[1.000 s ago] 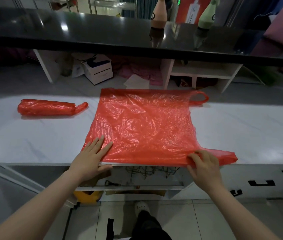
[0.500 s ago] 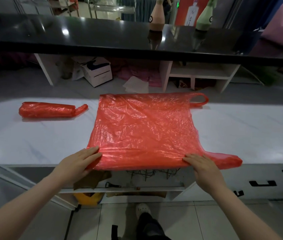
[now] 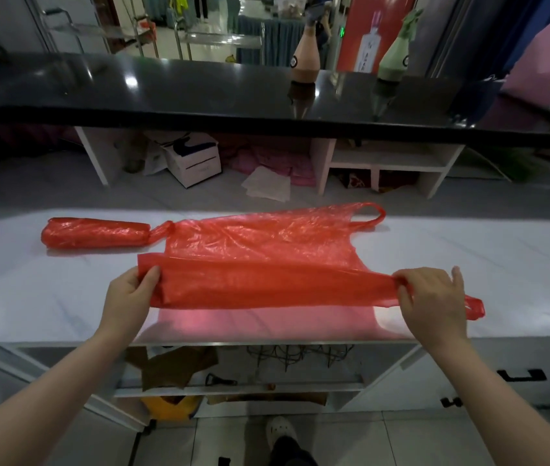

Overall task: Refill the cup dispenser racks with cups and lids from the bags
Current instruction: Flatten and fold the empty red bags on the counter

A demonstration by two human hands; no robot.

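Red plastic carrier bag (image 3: 267, 250) lies spread on the white marble-look counter (image 3: 468, 250), its near edge lifted off the surface and folded over away from the person into a long band; left hand (image 3: 129, 294) pinches the band's left end, thumb on top and fingers curled beneath; right hand (image 3: 431, 297) grips the bunched right end, fingers curled round the plastic, with one bag handle (image 3: 475, 307) trailing out past the hand; far handle loop (image 3: 372, 213) lies flat at the bag's far right corner; a second red bag, rolled into a tight cylinder (image 3: 93, 233), lies on the counter to the left, its twisted tail just touching the spread bag's far left corner; a black glossy counter (image 3: 199, 92) runs across behind.
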